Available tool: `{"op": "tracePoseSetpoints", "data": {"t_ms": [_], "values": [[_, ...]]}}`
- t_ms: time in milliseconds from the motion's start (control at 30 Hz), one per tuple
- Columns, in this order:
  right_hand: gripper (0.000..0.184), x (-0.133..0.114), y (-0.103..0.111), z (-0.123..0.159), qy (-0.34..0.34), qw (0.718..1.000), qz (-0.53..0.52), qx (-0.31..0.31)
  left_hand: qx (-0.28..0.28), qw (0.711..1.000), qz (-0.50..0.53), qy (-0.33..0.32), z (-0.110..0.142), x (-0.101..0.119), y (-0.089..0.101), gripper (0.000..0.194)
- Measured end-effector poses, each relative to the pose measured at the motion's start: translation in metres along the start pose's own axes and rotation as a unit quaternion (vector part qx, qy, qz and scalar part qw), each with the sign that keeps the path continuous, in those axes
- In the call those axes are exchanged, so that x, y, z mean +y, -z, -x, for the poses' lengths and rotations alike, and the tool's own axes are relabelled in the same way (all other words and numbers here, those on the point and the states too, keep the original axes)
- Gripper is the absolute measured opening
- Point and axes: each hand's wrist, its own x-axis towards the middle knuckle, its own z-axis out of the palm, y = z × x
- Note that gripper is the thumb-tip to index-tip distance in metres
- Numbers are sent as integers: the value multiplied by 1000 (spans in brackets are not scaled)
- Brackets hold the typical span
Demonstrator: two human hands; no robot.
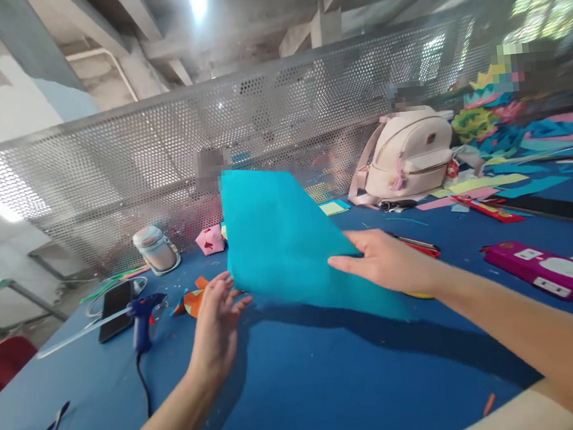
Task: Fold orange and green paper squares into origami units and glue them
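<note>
My right hand point(383, 260) pinches the right edge of a turquoise paper sheet point(278, 236) and holds it raised and tilted above the blue table point(331, 378). My left hand point(218, 321) is open, fingers spread, just below the sheet's lower left corner, close to it but apart. Red-handled scissors point(422, 246) lie partly behind my right hand.
A blue glue gun point(142, 321), a black phone point(114, 310) and a clear ruler point(83, 330) lie at the left. Orange paper scraps point(193, 300), a pink folded shape point(210, 239), a pale backpack point(409, 154), a magenta case point(547, 269) and coloured paper heaps point(499, 123) surround. A perforated metal screen point(160, 152) backs the table.
</note>
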Motion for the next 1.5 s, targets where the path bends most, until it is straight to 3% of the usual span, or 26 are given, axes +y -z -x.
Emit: {"op": "tracePoseSetpoints", "data": {"t_ms": [100, 167, 233, 300, 333, 367, 500, 633, 767, 833, 900, 967, 1067, 1233, 1400, 1500], "values": [[33, -15, 31, -6, -5, 995, 45, -94, -3, 999, 22, 42, -20, 17, 13, 25], [35, -22, 40, -17, 9, 980, 97, -174, -29, 995, 6, 97, -24, 25, 16, 28], [42, -24, 36, -33, 29, 948, 155, -276, -98, 984, -13, 148, -21, 27, 16, 35], [43, -20, 20, -51, 28, 894, 187, -405, -184, 964, -34, 188, -14, 22, 14, 46], [43, -16, 9, -59, 35, 870, 200, -449, -219, 953, -49, 203, -11, 17, 13, 50], [43, -11, -4, -67, 37, 864, 206, -458, -246, 942, -72, 216, -8, 12, 13, 52], [37, 14, -49, -90, 87, 841, 274, -458, -286, 908, -232, 199, 1, -9, 16, 49], [43, 29, -68, -101, 105, 850, 294, -425, -258, 900, -310, 164, 0, -23, 20, 48], [51, 38, -62, -91, 147, 879, 308, -333, -194, 920, -289, 181, -4, -31, 23, 50], [46, 46, -52, -75, 195, 896, 316, -245, -165, 929, -275, 183, -4, -34, 23, 52], [41, 59, -41, -52, 208, 903, 315, -205, -136, 937, -259, 190, -3, -34, 22, 50], [45, 73, -29, -27, 210, 898, 336, -190, -100, 943, -236, 214, -3, -33, 19, 48], [54, 87, -16, 8, 198, 892, 339, -225, -49, 945, -198, 257, -2, -32, 15, 46], [59, 86, -14, 36, 180, 922, 247, -237, 1, 937, -151, 315, 0, -30, 9, 39], [41, 93, -22, 37, 197, 943, 135, -233, -30, 924, -179, 337, 3, -29, 6, 33], [31, 101, -26, 36, 183, 956, 82, -215, -112, 904, -316, 265, -1, -21, 12, 24]]}}
